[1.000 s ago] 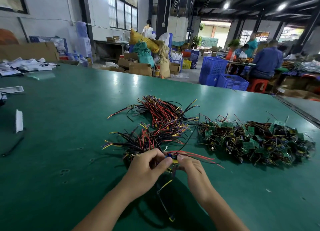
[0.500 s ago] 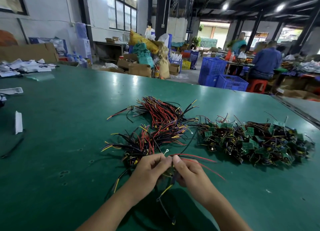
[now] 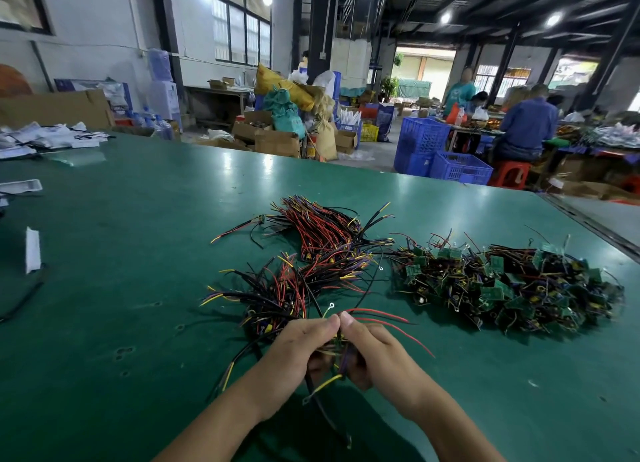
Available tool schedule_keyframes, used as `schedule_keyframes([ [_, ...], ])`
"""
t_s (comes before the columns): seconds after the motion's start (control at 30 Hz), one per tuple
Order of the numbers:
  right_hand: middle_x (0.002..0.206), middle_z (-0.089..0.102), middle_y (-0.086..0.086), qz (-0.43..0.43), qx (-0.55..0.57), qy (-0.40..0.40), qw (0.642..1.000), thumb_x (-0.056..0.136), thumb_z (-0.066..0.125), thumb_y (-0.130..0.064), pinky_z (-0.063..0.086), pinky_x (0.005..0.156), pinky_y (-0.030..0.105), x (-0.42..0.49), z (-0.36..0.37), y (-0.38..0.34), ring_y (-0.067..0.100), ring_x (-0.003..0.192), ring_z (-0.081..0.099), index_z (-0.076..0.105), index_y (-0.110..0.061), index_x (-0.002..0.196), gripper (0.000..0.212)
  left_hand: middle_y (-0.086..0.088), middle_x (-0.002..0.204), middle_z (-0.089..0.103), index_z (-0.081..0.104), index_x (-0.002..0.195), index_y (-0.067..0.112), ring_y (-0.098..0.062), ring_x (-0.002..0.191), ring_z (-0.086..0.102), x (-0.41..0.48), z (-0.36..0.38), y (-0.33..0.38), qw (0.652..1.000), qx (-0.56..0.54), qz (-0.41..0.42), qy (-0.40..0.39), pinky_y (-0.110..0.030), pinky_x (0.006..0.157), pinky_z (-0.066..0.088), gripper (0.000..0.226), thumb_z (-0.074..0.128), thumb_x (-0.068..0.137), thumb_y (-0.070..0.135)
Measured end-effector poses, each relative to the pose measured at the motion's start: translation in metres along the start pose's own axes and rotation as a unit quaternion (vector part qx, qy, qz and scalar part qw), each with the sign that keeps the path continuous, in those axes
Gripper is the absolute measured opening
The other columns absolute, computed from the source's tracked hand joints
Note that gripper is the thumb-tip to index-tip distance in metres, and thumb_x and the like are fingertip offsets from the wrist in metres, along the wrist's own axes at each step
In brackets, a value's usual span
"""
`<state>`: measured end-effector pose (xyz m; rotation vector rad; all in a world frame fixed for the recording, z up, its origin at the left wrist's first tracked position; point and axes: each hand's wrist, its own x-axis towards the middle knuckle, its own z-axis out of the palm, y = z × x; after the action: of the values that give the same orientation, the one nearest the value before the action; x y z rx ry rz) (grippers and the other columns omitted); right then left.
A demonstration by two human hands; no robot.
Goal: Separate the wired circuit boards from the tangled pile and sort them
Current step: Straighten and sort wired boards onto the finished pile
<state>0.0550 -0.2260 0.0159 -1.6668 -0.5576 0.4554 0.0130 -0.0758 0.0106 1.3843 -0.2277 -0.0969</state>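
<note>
On the smooth, matte green surface (image 3: 138, 254), the left hand (image 3: 294, 354) and the right hand (image 3: 381, 357) meet at the near side. Their fingers (image 3: 327, 324) are curled and pinch one small wired circuit board (image 3: 337, 345) between them. The board is mostly hidden, and its thin red wires run to the right. The tangled pile of green boards (image 3: 512, 288) lies apart on the right. Bundles of red and black wires (image 3: 322, 233) lie just beyond the hands.

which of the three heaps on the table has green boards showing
The right heap: green boards stick out all over it. The far heap and the near heap show mainly red, black and yellow wires.
</note>
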Motion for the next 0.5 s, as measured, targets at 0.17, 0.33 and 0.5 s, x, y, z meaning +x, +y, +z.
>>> schedule_keyframes([
  [0.17, 0.046, 0.038, -0.006, 0.008, 0.044, -0.023, 0.999, 0.089, 0.043, -0.056, 0.027, 0.043, 0.018, -0.0012, 0.0009, 0.0003, 0.008, 0.038, 0.029, 0.049, -0.022, 0.053, 0.049, -0.03, 0.099, 0.066, 0.068, 0.098, -0.002, -0.04, 0.089, 0.057, -0.0013, 0.0005, 0.0019, 1.0, 0.008, -0.009, 0.002, -0.052, 0.086, 0.04, 0.059, 0.052, 0.089, 0.054],
  [0.33, 0.045, 0.038, -0.008, 0.008, 0.061, -0.029, 0.998, 0.089, 0.042, -0.054, 0.026, 0.043, 0.019, -0.0032, 0.0025, -0.0002, 0.009, 0.039, 0.029, 0.052, -0.024, 0.048, 0.053, -0.027, 0.107, 0.066, 0.066, 0.106, -0.004, -0.036, 0.1, 0.064, -0.0031, 0.0007, 0.0033, 1.0, -0.007, -0.018, -0.02, -0.044, 0.093, 0.049, 0.052, 0.044, 0.097, 0.043],
  [0.5, 0.049, 0.035, 0.005, 0.026, 0.144, -0.027, 0.989, 0.086, 0.053, -0.058, 0.023, 0.042, 0.015, -0.0032, 0.0022, -0.003, 0.008, 0.037, 0.023, 0.055, -0.021, 0.056, 0.048, -0.017, 0.092, 0.069, 0.074, 0.089, 0.007, -0.026, 0.084, 0.064, -0.0019, 0.0004, 0.001, 0.999, -0.045, -0.026, 0.009, -0.035, 0.078, 0.051, 0.052, 0.054, 0.087, 0.055],
])
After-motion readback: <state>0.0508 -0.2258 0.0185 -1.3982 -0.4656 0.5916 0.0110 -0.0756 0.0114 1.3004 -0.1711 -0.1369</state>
